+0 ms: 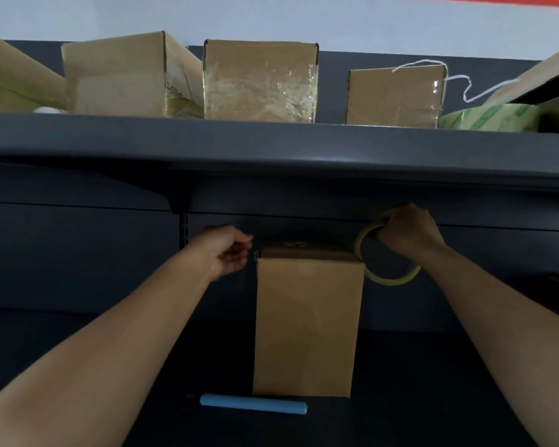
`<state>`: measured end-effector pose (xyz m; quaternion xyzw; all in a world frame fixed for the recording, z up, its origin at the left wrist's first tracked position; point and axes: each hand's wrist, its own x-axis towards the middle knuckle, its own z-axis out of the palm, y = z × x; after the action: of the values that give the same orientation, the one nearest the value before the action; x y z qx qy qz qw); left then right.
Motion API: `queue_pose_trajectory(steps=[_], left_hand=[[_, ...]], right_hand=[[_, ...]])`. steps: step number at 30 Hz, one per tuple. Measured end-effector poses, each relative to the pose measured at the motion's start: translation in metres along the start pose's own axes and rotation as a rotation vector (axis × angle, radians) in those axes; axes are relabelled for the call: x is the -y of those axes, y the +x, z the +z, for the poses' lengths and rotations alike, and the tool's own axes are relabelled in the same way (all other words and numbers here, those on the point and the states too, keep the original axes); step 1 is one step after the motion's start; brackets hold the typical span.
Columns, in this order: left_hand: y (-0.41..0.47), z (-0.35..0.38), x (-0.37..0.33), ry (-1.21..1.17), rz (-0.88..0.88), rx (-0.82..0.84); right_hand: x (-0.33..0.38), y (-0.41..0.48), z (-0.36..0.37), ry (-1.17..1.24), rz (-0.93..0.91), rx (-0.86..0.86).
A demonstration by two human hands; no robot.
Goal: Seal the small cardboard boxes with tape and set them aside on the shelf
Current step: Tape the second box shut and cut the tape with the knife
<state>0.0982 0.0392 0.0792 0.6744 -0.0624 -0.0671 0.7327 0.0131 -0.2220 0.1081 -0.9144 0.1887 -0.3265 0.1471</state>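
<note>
A small brown cardboard box stands upright on the dark lower surface, under the shelf. My right hand grips a yellowish tape roll just right of the box's top. My left hand hovers at the box's upper left corner with fingers curled; a thin tape end may be pinched there, but I cannot tell. On the dark shelf above stand three taped boxes: left, middle, right.
A light blue cylinder lies in front of the box. Another tape roll and a white cord sit at the shelf's right end. Larger cardboard pieces lean at both shelf ends. A slotted upright runs behind my left hand.
</note>
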Motion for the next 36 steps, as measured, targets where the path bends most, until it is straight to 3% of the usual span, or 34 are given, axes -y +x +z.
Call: queue_pose_trajectory(steps=[29,36], left_hand=[[-0.007,0.005,0.026,-0.145,-0.133,0.085],[-0.006,0.003,0.026,0.061,-0.189,0.14]], right_hand=[[-0.01,-0.001,0.019,-0.023,-0.025,0.055],[-0.009,-0.002,0.019,-0.024,-0.027,0.035]])
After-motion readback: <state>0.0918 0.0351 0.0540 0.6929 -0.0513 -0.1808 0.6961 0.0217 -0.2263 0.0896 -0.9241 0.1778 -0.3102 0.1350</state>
